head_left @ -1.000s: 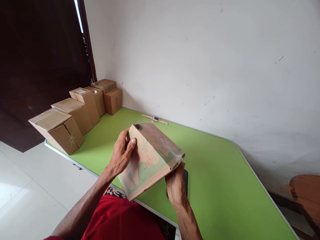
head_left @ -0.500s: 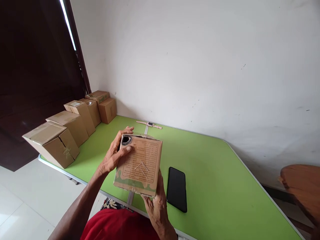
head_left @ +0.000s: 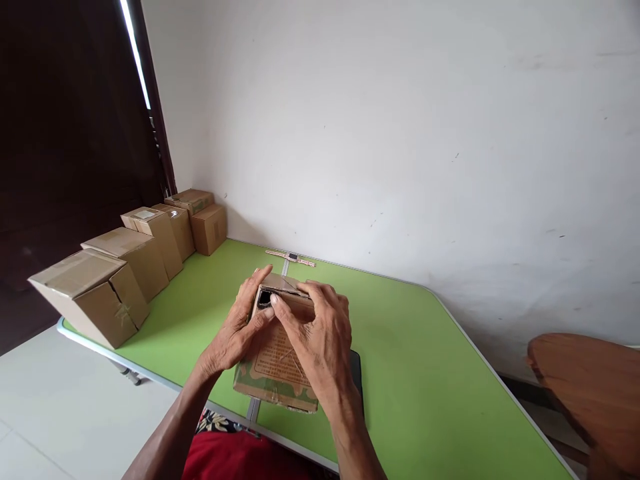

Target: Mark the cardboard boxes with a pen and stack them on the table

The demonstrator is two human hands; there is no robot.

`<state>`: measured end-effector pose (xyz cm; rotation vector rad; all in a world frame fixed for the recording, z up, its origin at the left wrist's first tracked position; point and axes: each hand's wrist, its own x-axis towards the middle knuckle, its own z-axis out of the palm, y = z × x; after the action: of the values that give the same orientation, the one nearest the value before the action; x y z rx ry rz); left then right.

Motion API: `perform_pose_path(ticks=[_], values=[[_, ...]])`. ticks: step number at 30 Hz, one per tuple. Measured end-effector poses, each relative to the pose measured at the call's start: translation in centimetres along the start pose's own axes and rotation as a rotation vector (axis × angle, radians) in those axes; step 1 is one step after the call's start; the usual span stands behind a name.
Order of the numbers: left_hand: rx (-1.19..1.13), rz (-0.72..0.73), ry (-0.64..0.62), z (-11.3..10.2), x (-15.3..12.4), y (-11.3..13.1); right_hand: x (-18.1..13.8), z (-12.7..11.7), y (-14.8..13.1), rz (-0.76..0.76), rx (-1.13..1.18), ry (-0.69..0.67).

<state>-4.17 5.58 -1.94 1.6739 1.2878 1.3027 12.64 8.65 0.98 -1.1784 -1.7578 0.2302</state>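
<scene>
The small cardboard box [head_left: 278, 360] with green print is held by both hands above the near edge of the green surface [head_left: 425, 387], its printed face turned up to the person and its far end raised. That far end has a dark torn hole at its left corner. The left hand [head_left: 235, 337] holds the left side of the box, with the fingers [head_left: 253, 283] curled around the far left corner and the thumb lying on the printed face. The right hand [head_left: 320, 340] lies over the top of the box, its fingers bent and closed on the far edge next to the hole, with one fingertip at the rim of the hole. A black phone [head_left: 356, 373] lies flat on the surface just under the right side of the box, mostly hidden by the right hand. In my judgement the risk is here: the cardboard around the hole looks weak, so a strong pull can tear it more, and if the box slips it can fall on the phone or over the near edge to the floor. A row of brown boxes [head_left: 125, 267] stands along the left edge up to the far left corner, and a thin strap [head_left: 291, 257] lies at the far edge by the wall. The middle and right of the surface are open, which gives room to move.
</scene>
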Motion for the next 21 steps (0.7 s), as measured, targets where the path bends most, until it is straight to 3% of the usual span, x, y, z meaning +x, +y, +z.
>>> perform_pose_path(ticks=[6,11,13,17,21], values=[[-0.002,0.024,0.148,1.1,1.0,1.4,-0.1,0.3,-0.5,0.103,-0.075,0.017],[0.034,0.026,0.186,2.1,1.8,2.2,0.6,-0.6,-0.7,0.175,-0.041,-0.022],[0.016,0.051,0.163,2.1,1.7,2.1,0.8,-1.1,-0.8,0.212,-0.034,-0.050],[0.018,0.151,-0.007,1.3,1.6,1.2,1.5,-2.0,-0.8,0.232,0.026,-0.143],[-0.040,0.082,-0.002,0.1,2.9,0.3,3.2,-2.3,1.7,0.143,0.185,-0.162]])
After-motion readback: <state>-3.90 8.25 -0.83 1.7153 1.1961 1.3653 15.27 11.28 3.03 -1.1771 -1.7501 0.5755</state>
